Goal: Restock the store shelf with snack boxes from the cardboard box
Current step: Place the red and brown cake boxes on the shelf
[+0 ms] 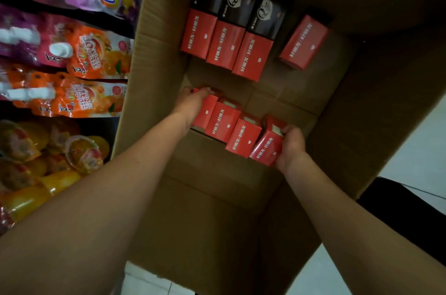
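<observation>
— Cardboard carton, brown and corrugated, holds how many boxes?
— Eight: four in the far row, red ends, glossy black faces; four in the near row, rectangular, white print.
— Hands?
— Left hand curls over one end box, right hand grips the other, pressing the near row between them.

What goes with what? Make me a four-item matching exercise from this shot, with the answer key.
Things:
1. left hand
2. right hand
3. lone red snack box
4. orange juice pouches

Places:
A. shelf beside the cardboard box
B. apart, right of the far row
C. gripping the near row's left end
D. gripping the near row's right end

Pairs: 1-C, 2-D, 3-B, 4-A
</observation>
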`<state>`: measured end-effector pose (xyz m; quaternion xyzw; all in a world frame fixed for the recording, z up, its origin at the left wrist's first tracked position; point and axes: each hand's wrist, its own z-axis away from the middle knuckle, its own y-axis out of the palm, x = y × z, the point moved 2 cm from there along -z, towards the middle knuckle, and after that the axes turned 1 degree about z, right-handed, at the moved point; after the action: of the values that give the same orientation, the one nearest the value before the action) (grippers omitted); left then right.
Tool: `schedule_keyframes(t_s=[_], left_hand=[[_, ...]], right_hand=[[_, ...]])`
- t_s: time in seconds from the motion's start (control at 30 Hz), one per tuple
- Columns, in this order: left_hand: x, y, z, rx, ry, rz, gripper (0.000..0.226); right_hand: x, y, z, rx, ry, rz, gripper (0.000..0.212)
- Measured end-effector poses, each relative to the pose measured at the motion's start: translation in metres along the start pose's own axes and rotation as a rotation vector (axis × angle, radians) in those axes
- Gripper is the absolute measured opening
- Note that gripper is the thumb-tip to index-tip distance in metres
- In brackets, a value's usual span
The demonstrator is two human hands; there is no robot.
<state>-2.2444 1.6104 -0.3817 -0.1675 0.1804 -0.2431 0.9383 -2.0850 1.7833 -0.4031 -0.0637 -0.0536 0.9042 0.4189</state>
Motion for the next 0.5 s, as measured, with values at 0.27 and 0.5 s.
schedule_keyframes(t_s=[0.27, 0.5], left_hand=[[0.023, -0.009, -0.009, 0.137, -0.074, 0.012, 0.045], [0.025, -0.021, -0.002, 0.096, -0.061, 0.036, 0.041]], right_hand=[[-0.025, 0.001, -0.011, 0.067, 0.115, -0.066, 0.03], [-0.032, 0.007, -0.006, 0.163, 0.114, -0.078, 0.029]])
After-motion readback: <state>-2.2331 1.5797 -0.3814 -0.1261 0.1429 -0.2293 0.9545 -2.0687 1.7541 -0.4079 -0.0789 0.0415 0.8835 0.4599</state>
